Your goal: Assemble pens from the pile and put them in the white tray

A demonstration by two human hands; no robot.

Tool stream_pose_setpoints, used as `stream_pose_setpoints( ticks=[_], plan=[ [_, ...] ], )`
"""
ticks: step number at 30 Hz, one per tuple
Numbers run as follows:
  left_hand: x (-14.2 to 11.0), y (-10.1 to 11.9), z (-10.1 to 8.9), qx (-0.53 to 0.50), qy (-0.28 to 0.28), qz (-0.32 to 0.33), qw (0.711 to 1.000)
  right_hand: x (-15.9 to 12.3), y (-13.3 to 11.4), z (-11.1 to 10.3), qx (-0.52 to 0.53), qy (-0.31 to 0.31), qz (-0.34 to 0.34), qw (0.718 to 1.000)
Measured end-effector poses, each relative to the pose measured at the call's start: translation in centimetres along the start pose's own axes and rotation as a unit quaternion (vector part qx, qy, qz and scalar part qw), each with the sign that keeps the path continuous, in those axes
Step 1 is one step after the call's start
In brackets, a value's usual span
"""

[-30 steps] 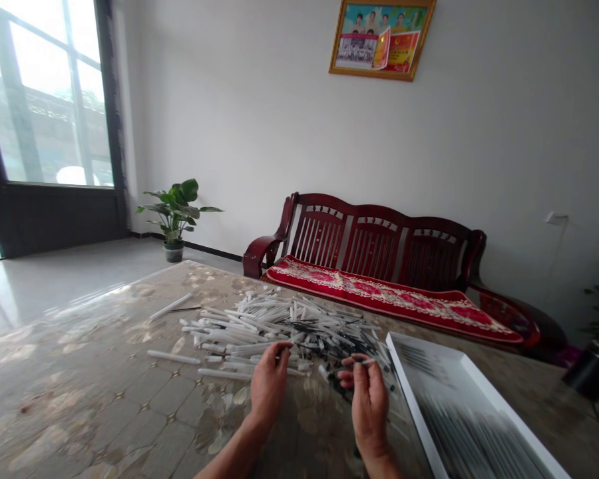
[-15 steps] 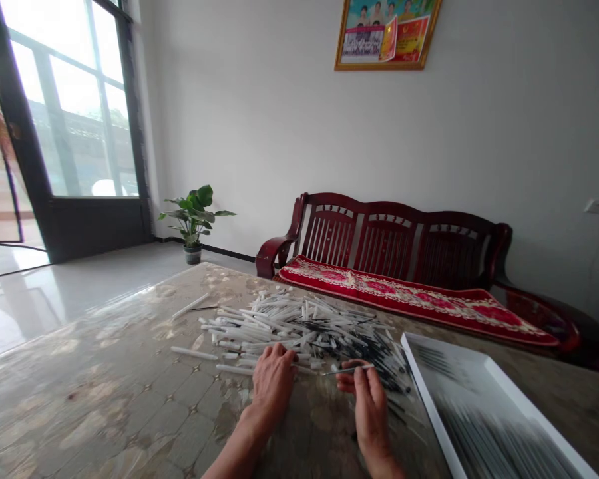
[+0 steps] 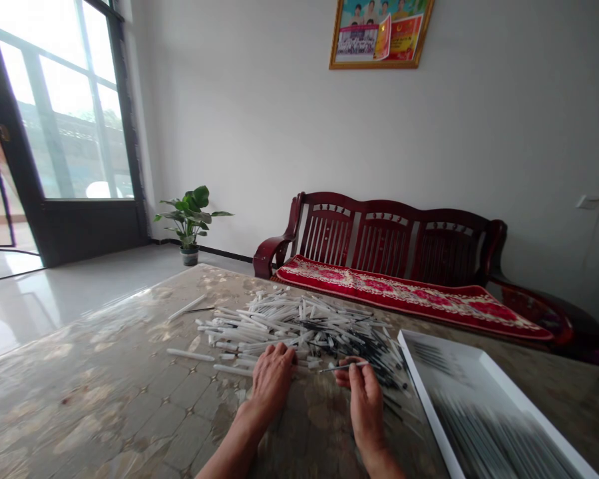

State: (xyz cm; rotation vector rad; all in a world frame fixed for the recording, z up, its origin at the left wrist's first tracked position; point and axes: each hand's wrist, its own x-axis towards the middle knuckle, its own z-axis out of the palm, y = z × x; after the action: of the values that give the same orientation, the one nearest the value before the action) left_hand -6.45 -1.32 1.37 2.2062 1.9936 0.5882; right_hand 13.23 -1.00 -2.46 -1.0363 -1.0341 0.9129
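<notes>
On the table lies a heap of white pen barrels [image 3: 259, 324], with dark, thin pen pieces mixed in on its right side. At the heap's near edge is my left hand [image 3: 272, 376], back up and fingers curled down. Its fingertips are hidden, and white pieces lie right beside them. To the right, my right hand [image 3: 367, 399] pinches a slim pen refill [image 3: 332, 368] between thumb and fingers, its thin end pointing left toward my left hand. Further right, a white shallow box [image 3: 423, 397] holds many thin dark-grey rods, blurred, in rows.
A few loose white barrels [image 3: 190, 354] lie left of the heap on the patterned tabletop [image 3: 130, 426]. Behind the table stands a dark red wooden bench [image 3: 384, 239] with a red floral cover. A potted plant [image 3: 190, 216] is on the floor by the glass door.
The view has shifted slightly. Both hands keep nearly the same places, and the refill stays pinched in my right hand.
</notes>
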Motion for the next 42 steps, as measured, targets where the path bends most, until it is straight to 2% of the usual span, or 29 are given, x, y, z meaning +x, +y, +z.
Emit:
stream_pose_setpoints(
  ticks=[8, 13, 16, 27, 33, 35, 39, 42],
  plan=[
    [0.0, 0.8, 1.0, -0.054, 0.111, 0.073, 0.99, 0.3, -0.2, -0.3, 0.035, 0.04, -0.018, 0.998],
    [-0.1, 1.3, 1.0, -0.046, 0.128, 0.103, 0.985, 0.2, -1.2, -0.5, 0.061, 0.081, -0.03, 0.994],
    [-0.2, 1.5, 0.8, -0.042, 0.139, 0.108, 0.983, 0.1, -1.6, -0.5, 0.077, 0.085, -0.027, 0.993],
    [-0.3, 1.7, 1.1, -0.058, 0.134, 0.127, 0.981, -0.2, -1.7, 0.0, 0.091, 0.045, -0.003, 0.995],
    [-0.6, 2.8, 1.0, -0.114, 0.1, 0.152, 0.977, -0.7, -1.8, 0.3, -0.007, -0.042, -0.008, 0.999],
    [-0.6, 3.1, 1.1, -0.143, 0.094, 0.15, 0.974, -0.8, -1.7, 0.4, -0.037, -0.065, -0.019, 0.997],
    [-0.5, 3.4, 1.4, -0.191, 0.108, 0.135, 0.966, -0.9, -1.6, 0.4, -0.03, -0.052, -0.068, 0.996],
    [-0.5, 3.6, 1.4, -0.199, 0.108, 0.145, 0.963, -0.9, -1.7, 0.2, -0.064, -0.074, -0.089, 0.991]
  ],
)
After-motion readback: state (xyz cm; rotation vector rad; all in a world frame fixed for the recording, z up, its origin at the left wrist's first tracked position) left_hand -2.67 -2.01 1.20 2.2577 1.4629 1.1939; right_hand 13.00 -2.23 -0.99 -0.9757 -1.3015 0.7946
